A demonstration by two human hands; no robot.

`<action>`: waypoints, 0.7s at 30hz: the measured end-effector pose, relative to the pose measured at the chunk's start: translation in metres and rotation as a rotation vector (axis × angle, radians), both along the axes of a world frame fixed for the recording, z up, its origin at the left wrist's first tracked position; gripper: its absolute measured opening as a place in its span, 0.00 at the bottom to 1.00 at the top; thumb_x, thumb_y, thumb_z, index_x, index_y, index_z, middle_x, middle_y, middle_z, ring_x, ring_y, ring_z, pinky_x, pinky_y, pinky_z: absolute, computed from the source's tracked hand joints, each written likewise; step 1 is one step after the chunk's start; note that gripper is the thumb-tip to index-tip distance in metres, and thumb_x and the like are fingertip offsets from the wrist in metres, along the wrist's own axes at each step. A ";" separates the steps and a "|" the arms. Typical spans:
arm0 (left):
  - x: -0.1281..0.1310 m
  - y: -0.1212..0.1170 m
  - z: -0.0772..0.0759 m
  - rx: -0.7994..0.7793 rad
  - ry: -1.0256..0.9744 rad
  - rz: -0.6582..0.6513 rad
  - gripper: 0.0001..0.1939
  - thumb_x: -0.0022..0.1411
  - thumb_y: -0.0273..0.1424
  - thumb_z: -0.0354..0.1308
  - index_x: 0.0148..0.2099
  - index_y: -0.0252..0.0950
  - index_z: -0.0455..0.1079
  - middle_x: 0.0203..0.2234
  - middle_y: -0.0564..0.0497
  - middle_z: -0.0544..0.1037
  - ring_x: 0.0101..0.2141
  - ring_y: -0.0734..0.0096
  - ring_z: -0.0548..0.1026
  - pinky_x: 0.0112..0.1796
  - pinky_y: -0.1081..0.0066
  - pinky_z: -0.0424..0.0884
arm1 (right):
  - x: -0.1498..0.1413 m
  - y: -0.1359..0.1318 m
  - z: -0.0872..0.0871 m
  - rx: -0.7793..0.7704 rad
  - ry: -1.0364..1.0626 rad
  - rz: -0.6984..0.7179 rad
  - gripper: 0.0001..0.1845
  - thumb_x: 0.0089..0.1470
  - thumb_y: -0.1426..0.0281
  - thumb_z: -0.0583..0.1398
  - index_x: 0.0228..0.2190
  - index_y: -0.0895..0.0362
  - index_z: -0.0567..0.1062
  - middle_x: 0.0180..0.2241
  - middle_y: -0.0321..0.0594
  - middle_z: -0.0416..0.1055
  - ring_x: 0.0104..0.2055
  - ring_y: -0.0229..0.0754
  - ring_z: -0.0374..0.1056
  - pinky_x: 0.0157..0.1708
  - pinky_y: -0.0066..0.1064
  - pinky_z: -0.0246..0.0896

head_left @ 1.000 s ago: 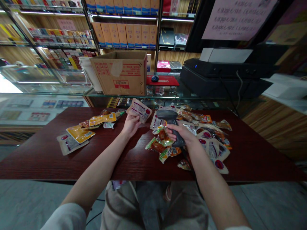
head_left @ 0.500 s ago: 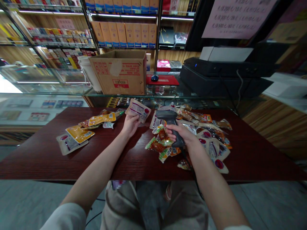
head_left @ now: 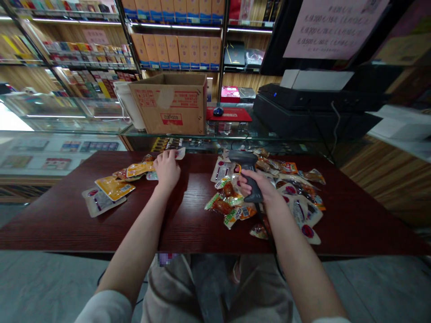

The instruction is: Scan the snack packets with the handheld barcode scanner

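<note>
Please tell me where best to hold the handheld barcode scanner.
Grip the barcode scanner by its narrow handle from the near side, as the right hand does: the handle slopes down below the wider head, so a closed grip fits it.

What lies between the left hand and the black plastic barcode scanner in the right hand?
Head view: from the left hand, bare dark red wooden table, then sealed snack packets before the scanner.

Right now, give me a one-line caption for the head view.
Right hand grips a barcode scanner over snack packets; left hand rests on another packet on a red table.
</note>
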State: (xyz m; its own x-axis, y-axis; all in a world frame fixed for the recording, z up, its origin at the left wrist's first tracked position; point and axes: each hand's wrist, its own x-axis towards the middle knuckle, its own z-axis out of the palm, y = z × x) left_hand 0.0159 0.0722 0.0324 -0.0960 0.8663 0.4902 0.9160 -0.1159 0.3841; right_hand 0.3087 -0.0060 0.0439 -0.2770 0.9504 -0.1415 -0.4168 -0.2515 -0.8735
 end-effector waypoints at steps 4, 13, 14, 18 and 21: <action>0.003 -0.002 -0.011 -0.216 0.237 0.015 0.21 0.61 0.23 0.46 0.53 0.34 0.71 0.51 0.34 0.73 0.53 0.42 0.69 0.51 0.49 0.62 | 0.003 0.002 0.000 0.022 0.024 -0.058 0.17 0.44 0.64 0.69 0.33 0.56 0.70 0.18 0.27 0.60 0.14 0.28 0.50 0.12 0.22 0.48; -0.004 0.010 -0.036 -0.215 0.254 0.090 0.38 0.60 0.50 0.54 0.61 0.24 0.66 0.63 0.24 0.62 0.65 0.27 0.52 0.60 0.35 0.46 | 0.011 0.008 -0.001 -0.015 0.101 -0.120 0.13 0.48 0.64 0.65 0.33 0.55 0.68 0.18 0.27 0.59 0.14 0.29 0.49 0.12 0.21 0.48; -0.006 0.011 -0.038 -0.198 0.224 0.124 0.39 0.61 0.50 0.53 0.62 0.23 0.65 0.64 0.23 0.60 0.65 0.26 0.50 0.59 0.32 0.43 | 0.011 0.008 -0.001 -0.016 0.105 -0.125 0.13 0.49 0.64 0.65 0.33 0.55 0.68 0.18 0.27 0.59 0.14 0.28 0.49 0.12 0.21 0.48; -0.010 0.011 -0.036 -0.128 0.172 0.191 0.37 0.63 0.45 0.52 0.64 0.20 0.62 0.66 0.21 0.53 0.67 0.25 0.43 0.58 0.27 0.38 | 0.012 0.007 0.000 -0.019 0.122 -0.108 0.14 0.48 0.64 0.65 0.31 0.55 0.67 0.18 0.27 0.59 0.14 0.28 0.49 0.12 0.21 0.49; 0.005 0.006 -0.031 -0.060 0.188 0.046 0.31 0.65 0.40 0.50 0.62 0.21 0.63 0.66 0.24 0.55 0.68 0.33 0.43 0.61 0.32 0.38 | 0.013 0.008 0.000 -0.006 0.128 -0.092 0.14 0.49 0.63 0.65 0.31 0.54 0.66 0.18 0.26 0.58 0.14 0.28 0.49 0.12 0.21 0.49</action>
